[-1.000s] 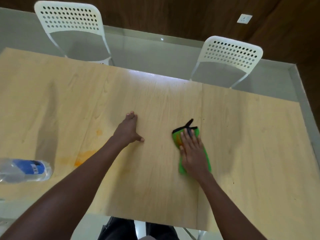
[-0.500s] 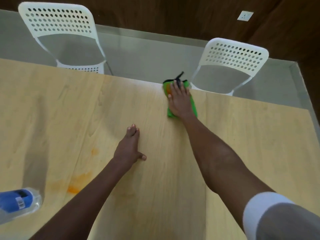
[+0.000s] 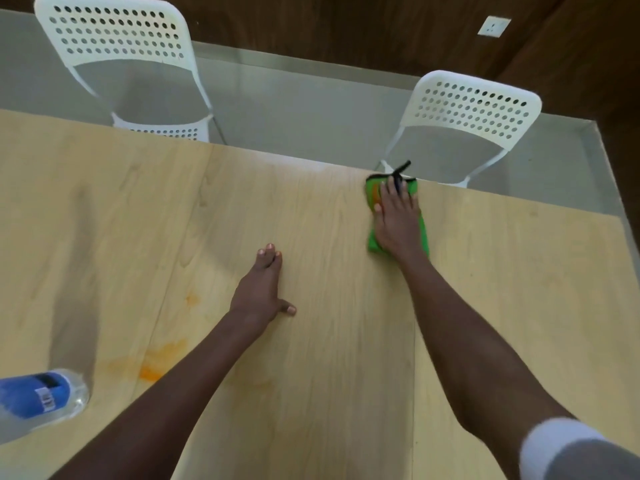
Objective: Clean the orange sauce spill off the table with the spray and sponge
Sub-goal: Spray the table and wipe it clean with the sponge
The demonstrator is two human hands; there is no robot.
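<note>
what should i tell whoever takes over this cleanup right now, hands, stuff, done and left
Left hand: flat on the table, holding nothing.
Right hand: pressing the green sponge flat near the far edge.
Spray bottle: at the near left.
Done: sponge shows orange on it.
Left: orange sauce smear and a small spot, both left of the left arm, away from the sponge.

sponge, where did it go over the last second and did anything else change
The right hand pushed the green sponge from mid-table out to the far edge, by the right chair. The left hand stayed flat on the table; the orange sauce smear and the bottle are unchanged.
</note>
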